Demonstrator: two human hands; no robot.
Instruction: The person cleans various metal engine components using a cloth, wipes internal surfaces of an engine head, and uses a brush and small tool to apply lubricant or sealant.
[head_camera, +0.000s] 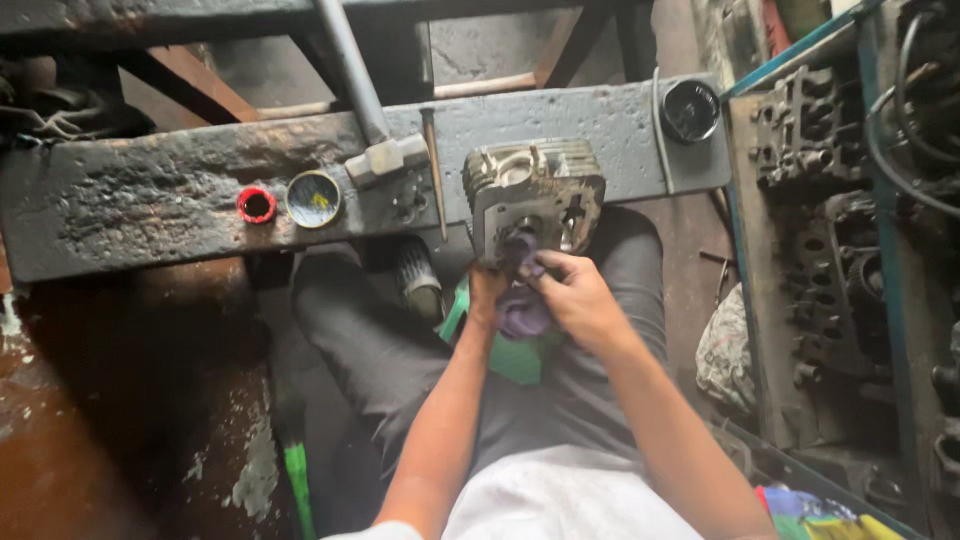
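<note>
One broad grey beam (200, 190), blackened with grease and chipped along its face, spans the view and serves as the work surface; the person sits behind it with knees tucked under, so that everything on it lies within arm's reach. To the right, a blue-edged rack (830, 200) holds several dark engine castings, stacked well apart from the hands.

On the beam's near edge rests a finned metal cylinder head (535, 190), tilted toward the person so its underside faces them, which appears to be why it sits at the edge rather than further back. It is dull grey aluminium, with cooling fins along the top, round ports, and dark oily residue around the openings.

A hammer (375, 140) lies across the beam just left of the head, its long handle running up and away, and a thin punch or screwdriver (435, 170) lies beside it.

The right hand (580, 300) is curled around a purple cloth (522, 305), fingers clenched on it and pressing it against the lower face of the head. The left hand (487, 290) sits just beside it, dark with grime, touching the cloth and the casting's lower edge (whether its fingers are closed on anything cannot be told, since the cloth hides them).

Smaller still, a round tin (314, 198) and a red cap (257, 204) stand side by side on the beam's left part, and a black round container (690, 110) sits at its far right.
</note>
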